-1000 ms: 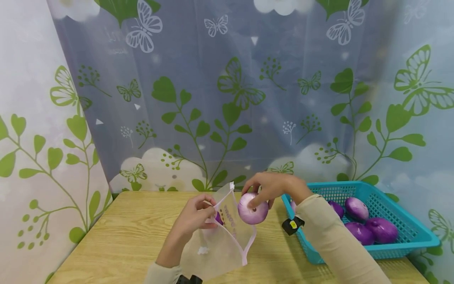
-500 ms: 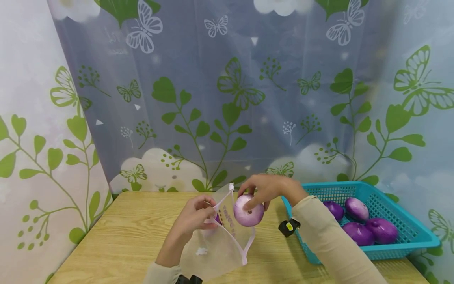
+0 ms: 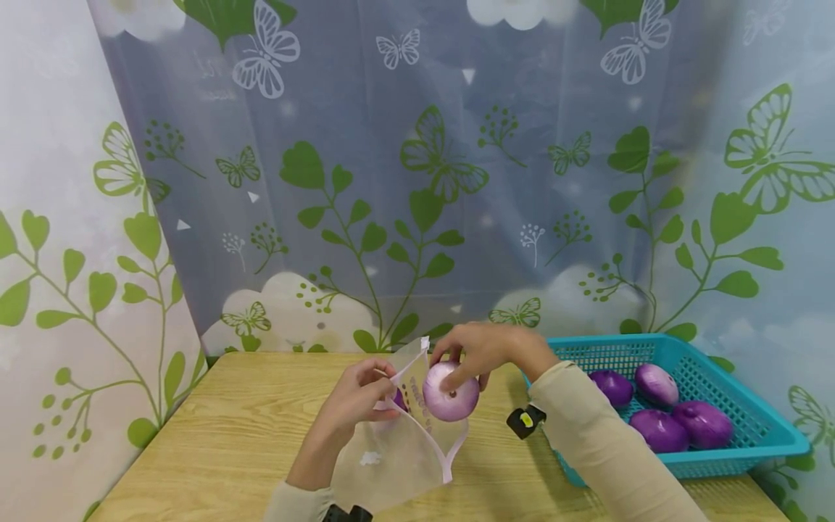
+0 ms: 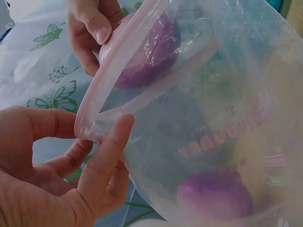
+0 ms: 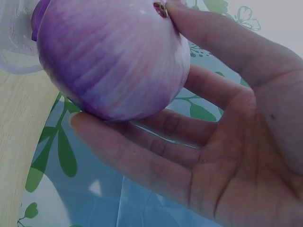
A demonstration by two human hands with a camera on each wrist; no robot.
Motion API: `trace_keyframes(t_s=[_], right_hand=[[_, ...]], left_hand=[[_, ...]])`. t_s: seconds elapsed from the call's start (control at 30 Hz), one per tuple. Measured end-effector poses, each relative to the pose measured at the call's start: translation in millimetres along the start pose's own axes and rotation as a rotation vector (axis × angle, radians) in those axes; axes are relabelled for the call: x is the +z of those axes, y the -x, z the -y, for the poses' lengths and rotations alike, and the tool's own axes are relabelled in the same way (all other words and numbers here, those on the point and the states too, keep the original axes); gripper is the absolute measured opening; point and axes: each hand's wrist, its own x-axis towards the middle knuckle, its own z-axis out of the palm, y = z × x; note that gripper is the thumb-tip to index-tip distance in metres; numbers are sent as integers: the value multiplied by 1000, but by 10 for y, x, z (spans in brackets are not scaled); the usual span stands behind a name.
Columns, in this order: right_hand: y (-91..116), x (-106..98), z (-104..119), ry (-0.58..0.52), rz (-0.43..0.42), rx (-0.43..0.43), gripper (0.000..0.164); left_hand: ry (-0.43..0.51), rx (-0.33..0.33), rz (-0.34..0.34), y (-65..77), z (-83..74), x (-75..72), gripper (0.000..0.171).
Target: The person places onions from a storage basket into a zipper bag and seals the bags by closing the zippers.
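Observation:
My left hand (image 3: pixel 355 397) pinches the rim of a clear zip bag (image 3: pixel 385 471) with a pink edge. The bag's mouth gapes toward the right, and printed letters show on its wall. Inside lies a purple onion (image 4: pixel 215 195), seen through the plastic in the left wrist view. At the opening, my right hand (image 3: pixel 481 348) holds a paler purple onion (image 3: pixel 449 407) between thumb and fingers. In the right wrist view, this onion (image 5: pixel 111 61) rests against the fingertips, its stem end beside the thumb.
A turquoise plastic basket (image 3: pixel 737 458) stands at the table's right side with several purple onions (image 3: pixel 703 425) in it. The wooden table (image 3: pixel 215 435) meets a printed curtain (image 3: pixel 339 239) behind. My right forearm passes over the basket's left side.
My right hand has moved left and slightly down with the onion, closer to the bag's mouth. The left hand has stayed almost still on the bag's rim.

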Motion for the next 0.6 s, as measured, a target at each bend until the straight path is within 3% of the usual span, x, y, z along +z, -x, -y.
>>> trace_keyframes(t_s=[0.6], right_hand=[[-80,76,7,-7,37,-13,31]], left_hand=[[22,-51,13,6,-10,-3,14]])
